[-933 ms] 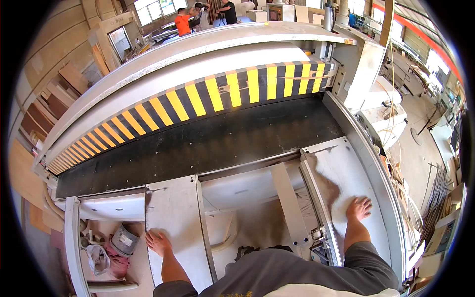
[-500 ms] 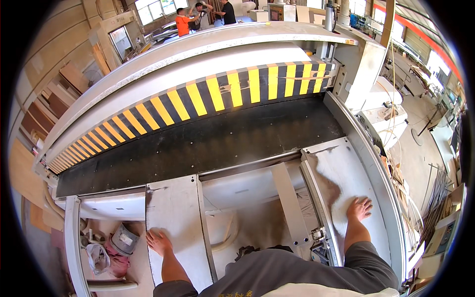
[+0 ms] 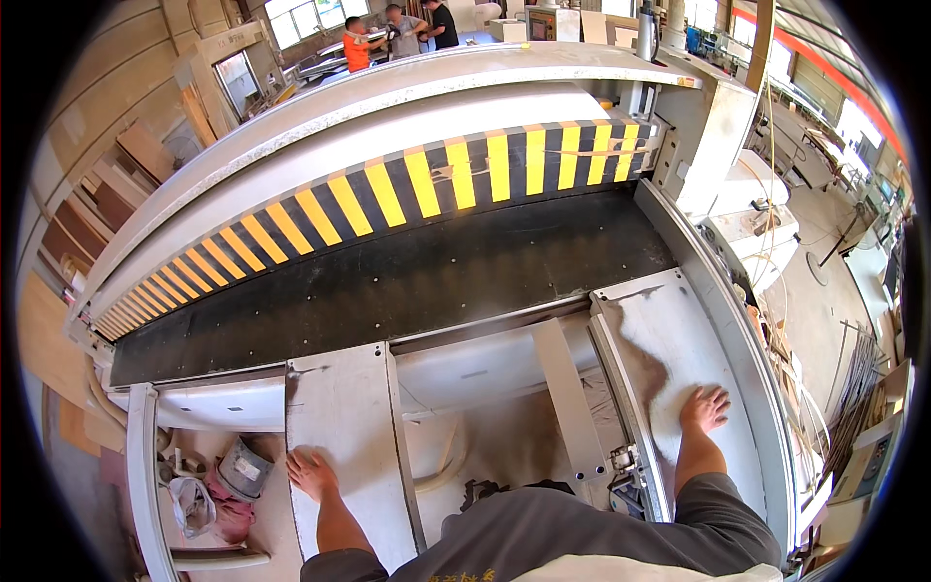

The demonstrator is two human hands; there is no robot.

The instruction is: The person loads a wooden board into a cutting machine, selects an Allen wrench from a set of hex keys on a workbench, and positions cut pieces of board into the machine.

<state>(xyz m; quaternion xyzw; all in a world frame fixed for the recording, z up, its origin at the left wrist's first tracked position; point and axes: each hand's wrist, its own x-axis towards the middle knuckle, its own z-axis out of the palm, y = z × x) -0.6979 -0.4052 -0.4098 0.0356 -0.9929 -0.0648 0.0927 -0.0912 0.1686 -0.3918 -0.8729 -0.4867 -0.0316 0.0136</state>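
My left hand (image 3: 312, 474) rests with fingers spread on the left edge of a pale metal support panel (image 3: 344, 407). On a second, wider panel (image 3: 722, 339) at the right, my right hand (image 3: 705, 409) lies flat, fingers apart, beside a brownish dust-stained patch. Neither hand holds anything. Both panels belong to a large machine with a long black bed (image 3: 407, 281). Beyond the bed runs a guard (image 3: 422, 184) with yellow and black stripes, below a long pale beam (image 3: 407, 82).
Between the panels is an open gap with a narrow metal strip (image 3: 567, 398) and a small clamp-like mechanism (image 3: 626, 470). A grey bucket (image 3: 244, 469) and a white bag (image 3: 193, 504) lie low at the left. Boards lean at far left. Three people (image 3: 398, 37) stand beyond the machine.
My hands have not moved. In the background, the people have lowered their arms and shifted slightly.
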